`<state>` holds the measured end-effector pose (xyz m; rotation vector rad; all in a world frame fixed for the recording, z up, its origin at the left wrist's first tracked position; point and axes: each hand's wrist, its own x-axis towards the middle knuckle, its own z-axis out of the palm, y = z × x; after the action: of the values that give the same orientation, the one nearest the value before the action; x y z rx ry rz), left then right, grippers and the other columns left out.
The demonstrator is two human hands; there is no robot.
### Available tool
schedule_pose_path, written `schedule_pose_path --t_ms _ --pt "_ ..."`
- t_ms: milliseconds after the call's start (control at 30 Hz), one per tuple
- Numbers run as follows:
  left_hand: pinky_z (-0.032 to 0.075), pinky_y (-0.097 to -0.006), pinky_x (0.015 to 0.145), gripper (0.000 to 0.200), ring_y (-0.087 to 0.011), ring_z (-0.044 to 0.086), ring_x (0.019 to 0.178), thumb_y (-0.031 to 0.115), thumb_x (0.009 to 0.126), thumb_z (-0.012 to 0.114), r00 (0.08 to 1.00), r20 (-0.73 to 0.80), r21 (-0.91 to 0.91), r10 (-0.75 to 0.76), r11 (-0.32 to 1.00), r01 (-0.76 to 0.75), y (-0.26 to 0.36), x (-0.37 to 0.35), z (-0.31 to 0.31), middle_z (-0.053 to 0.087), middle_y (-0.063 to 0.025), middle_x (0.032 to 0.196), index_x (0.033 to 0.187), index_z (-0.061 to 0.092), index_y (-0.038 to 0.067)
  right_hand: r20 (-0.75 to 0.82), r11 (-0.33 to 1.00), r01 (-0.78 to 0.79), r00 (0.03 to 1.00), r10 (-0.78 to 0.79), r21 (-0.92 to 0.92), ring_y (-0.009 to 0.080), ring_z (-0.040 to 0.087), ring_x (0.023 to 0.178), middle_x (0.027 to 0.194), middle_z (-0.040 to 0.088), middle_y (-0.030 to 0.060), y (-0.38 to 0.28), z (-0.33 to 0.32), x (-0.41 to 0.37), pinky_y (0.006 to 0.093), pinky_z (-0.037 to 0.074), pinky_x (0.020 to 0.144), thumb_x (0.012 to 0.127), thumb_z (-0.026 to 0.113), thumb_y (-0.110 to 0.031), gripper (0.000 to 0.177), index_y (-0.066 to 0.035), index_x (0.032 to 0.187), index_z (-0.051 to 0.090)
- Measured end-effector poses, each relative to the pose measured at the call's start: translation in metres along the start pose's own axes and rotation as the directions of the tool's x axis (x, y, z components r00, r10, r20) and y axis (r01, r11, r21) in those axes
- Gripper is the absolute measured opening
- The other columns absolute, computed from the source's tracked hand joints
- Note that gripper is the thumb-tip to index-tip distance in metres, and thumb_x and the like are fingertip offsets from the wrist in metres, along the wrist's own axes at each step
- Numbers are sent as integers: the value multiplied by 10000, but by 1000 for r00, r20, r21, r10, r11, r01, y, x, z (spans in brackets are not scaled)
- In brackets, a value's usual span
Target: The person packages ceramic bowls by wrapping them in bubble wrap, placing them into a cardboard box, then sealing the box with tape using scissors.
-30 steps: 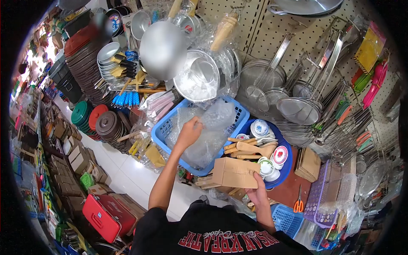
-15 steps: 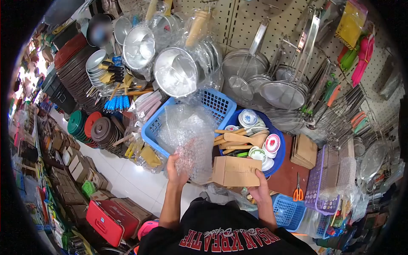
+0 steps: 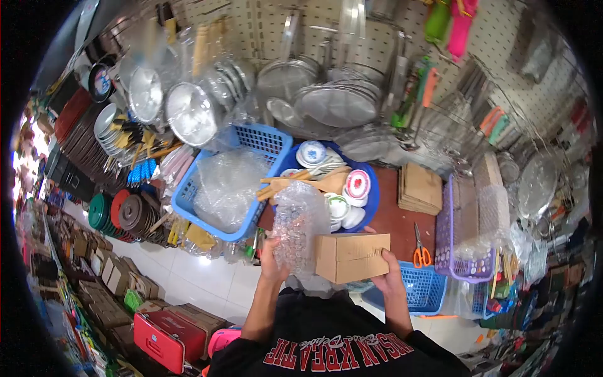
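My left hand (image 3: 272,261) is closed on a sheet of clear bubble wrap (image 3: 300,229), which stands upright in front of me. In my right hand (image 3: 391,274) is a small brown cardboard box (image 3: 352,257), gripped at its right side. The wrap's right edge meets or overlaps the box's left side. Behind both, a round blue basin (image 3: 373,195) holds bowls (image 3: 357,185) and wooden spoons (image 3: 330,182). More clear plastic wrap (image 3: 229,182) lies in the blue basket (image 3: 184,200) on the left.
Orange-handled scissors (image 3: 421,254) and a stack of flat cardboard (image 3: 419,188) lie on the red-brown surface (image 3: 389,220). A purple basket (image 3: 445,235) and a smaller blue basket (image 3: 424,288) are at the right. Strainers (image 3: 339,103) hang behind. A red case (image 3: 164,339) is at lower left.
The bubble wrap has moved out of the area over the blue basket, rightward toward the box. The view has turned to the right, and the box shows more of its left face.
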<state>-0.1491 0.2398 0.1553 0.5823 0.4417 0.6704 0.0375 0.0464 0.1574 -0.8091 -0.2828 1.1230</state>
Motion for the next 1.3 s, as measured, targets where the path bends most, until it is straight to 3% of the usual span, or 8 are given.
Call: schedule_pose_path --t_ms 267,433,533,567,700,1000,1100,1300 --pt "301 -328 1123 510 -212 458 1309 97 943 422 946 325 500 2 848 -174 -80 13 71 523 -135 1391 1430 402 -53 -182 987 157 972 -147 45 259 477 1303 1416 484 143 -44 -67 -58 392 367 1098 905 593 -322 708 -52 1494 306" --pt "448 -454 740 182 -332 631 826 131 994 495 890 456 793 10 450 -411 -124 19 129 587 -233 848 1058 483 -40 -384 969 242 900 -205 51 260 570 1207 1324 573 128 -57 -127 -91 421 475 989 977 517 -337 513 -35 1386 444" --pt "452 -348 742 223 -220 552 811 100 987 510 867 497 817 -35 355 -455 -161 32 143 578 -160 896 1169 499 -27 -464 963 245 845 -267 -109 262 588 1181 1314 577 131 -59 -160 -104 430 514 936 982 514 -348 497 -27 1358 460" --pt "436 -491 700 163 -516 541 859 119 984 500 896 439 839 -61 386 -385 -171 34 148 560 -305 854 1071 458 -12 -480 956 255 827 -292 -143 262 593 1174 1312 577 133 -61 -167 -108 430 521 924 983 513 -351 494 -30 1355 461" --pt "432 -514 655 153 -531 567 848 100 980 500 925 369 863 88 337 -376 -210 46 147 570 -304 821 1062 445 -17 -519 942 288 786 -335 -173 258 600 1162 1306 579 133 -71 -178 -117 435 527 914 986 511 -361 489 -43 1354 461" --pt "513 -424 725 418 -303 667 820 107 998 502 893 435 820 114 360 -445 -285 73 108 688 -151 992 1397 414 17 -454 977 200 866 -209 -68 212 568 1175 1316 565 77 -85 -213 -126 409 480 919 978 521 -369 498 -106 1393 440" --pt "524 -368 777 418 -227 655 913 100 1012 480 996 61 655 -72 755 15 -302 67 96 674 -115 1117 1421 415 41 -424 987 152 892 -157 -47 190 548 1187 1323 556 53 -81 -230 -120 401 465 910 973 531 -365 503 -127 1406 433" --pt "508 -373 948 406 -248 588 1110 18 999 361 960 -216 152 -177 965 212 -346 51 54 552 -127 1279 1390 446 89 -438 990 141 890 -127 0 235 554 1211 1309 578 90 -63 -249 -105 434 454 996 982 513 -379 478 -71 1347 482"
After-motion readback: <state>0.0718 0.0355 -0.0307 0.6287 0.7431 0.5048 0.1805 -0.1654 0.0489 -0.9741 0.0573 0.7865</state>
